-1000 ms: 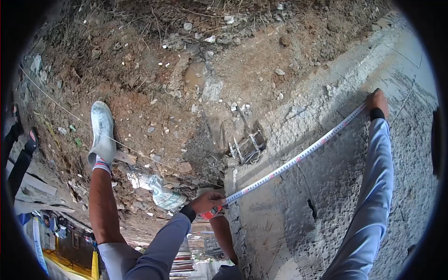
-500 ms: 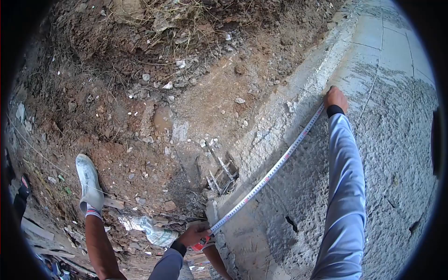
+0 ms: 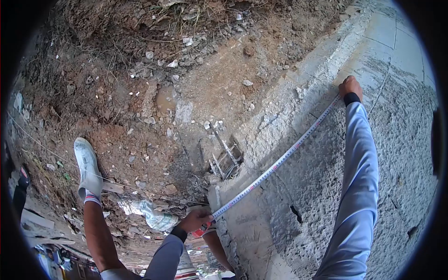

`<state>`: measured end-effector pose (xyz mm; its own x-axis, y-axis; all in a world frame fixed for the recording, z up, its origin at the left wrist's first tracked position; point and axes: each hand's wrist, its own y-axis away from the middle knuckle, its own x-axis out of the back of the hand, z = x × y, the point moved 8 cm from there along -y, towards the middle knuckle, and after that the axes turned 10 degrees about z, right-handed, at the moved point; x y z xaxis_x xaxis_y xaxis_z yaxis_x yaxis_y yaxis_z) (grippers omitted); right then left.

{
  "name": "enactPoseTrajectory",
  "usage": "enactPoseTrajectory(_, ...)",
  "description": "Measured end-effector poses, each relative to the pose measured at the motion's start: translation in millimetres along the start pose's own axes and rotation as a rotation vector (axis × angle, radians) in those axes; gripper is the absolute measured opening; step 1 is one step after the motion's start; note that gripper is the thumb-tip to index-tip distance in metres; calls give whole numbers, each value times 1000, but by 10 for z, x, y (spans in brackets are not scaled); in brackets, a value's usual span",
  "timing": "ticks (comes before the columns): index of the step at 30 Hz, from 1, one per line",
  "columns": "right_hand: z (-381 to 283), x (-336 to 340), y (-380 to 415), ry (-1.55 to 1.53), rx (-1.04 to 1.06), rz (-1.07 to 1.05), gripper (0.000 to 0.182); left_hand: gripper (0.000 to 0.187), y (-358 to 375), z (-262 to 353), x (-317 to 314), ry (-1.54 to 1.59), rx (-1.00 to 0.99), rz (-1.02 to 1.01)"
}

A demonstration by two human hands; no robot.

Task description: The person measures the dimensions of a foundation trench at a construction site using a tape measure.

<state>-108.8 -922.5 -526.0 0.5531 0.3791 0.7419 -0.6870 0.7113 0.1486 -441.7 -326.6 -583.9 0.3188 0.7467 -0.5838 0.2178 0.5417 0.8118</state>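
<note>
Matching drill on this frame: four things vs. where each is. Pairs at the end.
1 left hand
2 right hand
3 tape measure
4 white shoe

a on the red dirt
b stretched across the concrete face
c at the far end of the tape
d at the concrete's near corner, on the red tape case

1-d, 2-c, 3-b, 4-a
</note>
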Motion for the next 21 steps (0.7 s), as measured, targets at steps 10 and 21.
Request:
enactPoseTrajectory(10, 329, -607, -527, 115, 188, 8, 30, 22, -89, -290, 126, 135, -26, -51)
enactPoseTrajectory(21, 729, -1166, -1061, 92, 382, 66, 27, 23, -161, -335, 163, 139, 46, -4)
